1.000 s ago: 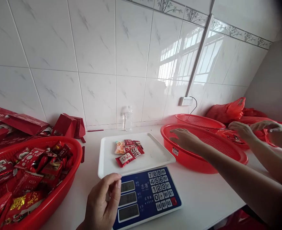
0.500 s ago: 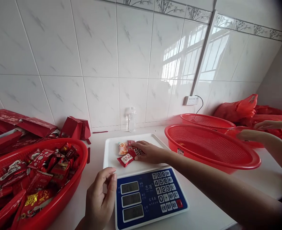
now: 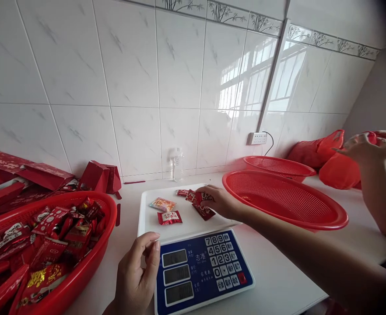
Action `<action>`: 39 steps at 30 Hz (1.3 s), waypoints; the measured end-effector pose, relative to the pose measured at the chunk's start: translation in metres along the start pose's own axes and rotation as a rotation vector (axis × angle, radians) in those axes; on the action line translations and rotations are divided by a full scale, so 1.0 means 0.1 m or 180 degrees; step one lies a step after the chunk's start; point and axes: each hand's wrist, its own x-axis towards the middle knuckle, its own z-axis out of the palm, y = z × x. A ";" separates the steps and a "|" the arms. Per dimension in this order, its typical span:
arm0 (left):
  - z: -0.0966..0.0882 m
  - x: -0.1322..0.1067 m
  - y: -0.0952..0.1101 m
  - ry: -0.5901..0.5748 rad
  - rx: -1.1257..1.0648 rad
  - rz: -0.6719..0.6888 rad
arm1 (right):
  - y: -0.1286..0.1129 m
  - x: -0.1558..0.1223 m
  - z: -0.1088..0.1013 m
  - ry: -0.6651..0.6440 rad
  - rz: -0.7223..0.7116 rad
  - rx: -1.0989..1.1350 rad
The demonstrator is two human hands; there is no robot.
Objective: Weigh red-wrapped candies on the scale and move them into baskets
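Observation:
My right hand [image 3: 216,201] reaches over the white tray [image 3: 186,227] of a blue-faced electronic scale [image 3: 199,267] and is closed on a few red sweet packets at the tray's right side. On the tray lie an orange packet [image 3: 162,204], a red-and-white packet [image 3: 169,217] and a small red packet [image 3: 182,192]. My left hand [image 3: 137,275] rests at the scale's front left corner, fingers curled against the thumb, with nothing visible in it.
A red basket [image 3: 81,271] full of wrapped sweets stands at the left, red boxes [image 3: 97,176] behind it. Two empty red baskets [image 3: 285,205] stand at the right. Another person's hands [image 3: 365,148] hold a red bag [image 3: 339,170]. A clear bottle [image 3: 177,164] stands by the wall.
My right hand went from the empty basket to the tray, closed on some packets and drew them to the right. The packets left on the tray are spread apart. The other person's hands lifted a red bag.

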 end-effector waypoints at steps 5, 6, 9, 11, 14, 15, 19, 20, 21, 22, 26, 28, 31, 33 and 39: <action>0.00 -0.01 0.00 -0.0034 0.0048 0.0028 | 0.24 -0.10 -0.32 0.0434 0.0467 -0.0213; 0.00 -0.02 0.00 -0.0049 0.0051 0.0038 | 0.31 -0.14 -0.40 0.0542 0.0628 -0.0334; 0.00 -0.06 0.00 -0.0103 0.0047 0.0065 | 0.54 -0.29 -0.61 0.0732 0.1100 -0.0750; 0.00 -0.07 0.02 -0.0120 0.0046 0.0102 | 0.66 -0.38 -0.69 0.0656 0.1299 -0.0956; 0.01 -0.07 0.04 -0.0101 0.0035 0.0146 | 0.72 -0.44 -0.66 0.0473 0.1428 -0.1122; 0.01 -0.06 0.05 -0.0089 0.0028 0.0163 | 0.70 -0.42 -0.61 0.0408 0.1404 -0.1124; 0.01 -0.05 0.08 -0.0060 0.0036 0.0198 | 0.41 -0.22 -0.27 -0.0132 0.0996 -0.0755; 0.01 -0.04 0.08 -0.0059 0.0043 0.0196 | 0.31 -0.16 -0.17 -0.0337 0.0890 -0.0622; 0.01 -0.04 0.08 -0.0072 0.0050 0.0184 | 0.20 -0.09 -0.07 -0.0552 0.0788 -0.0496; 0.01 -0.04 0.08 -0.0079 0.0054 0.0175 | 0.10 -0.02 0.02 -0.0761 0.0705 -0.0392; 0.01 -0.02 0.07 -0.0089 0.0036 0.0167 | -0.23 0.25 0.29 -0.1335 0.0558 -0.0143; 0.00 -0.02 0.06 -0.0100 0.0020 0.0158 | -0.37 0.37 0.36 -0.1417 0.0504 -0.0080; 0.00 -0.03 0.04 -0.0250 -0.0013 0.0105 | -0.57 0.48 0.40 -0.1485 0.0357 -0.0022; -0.01 -0.04 0.03 -0.0377 -0.0043 0.0085 | -0.68 0.53 0.41 -0.1574 0.0208 0.0000; -0.01 -0.06 0.05 -0.0520 -0.0083 0.0112 | -0.84 0.57 0.44 -0.1570 -0.0275 0.0016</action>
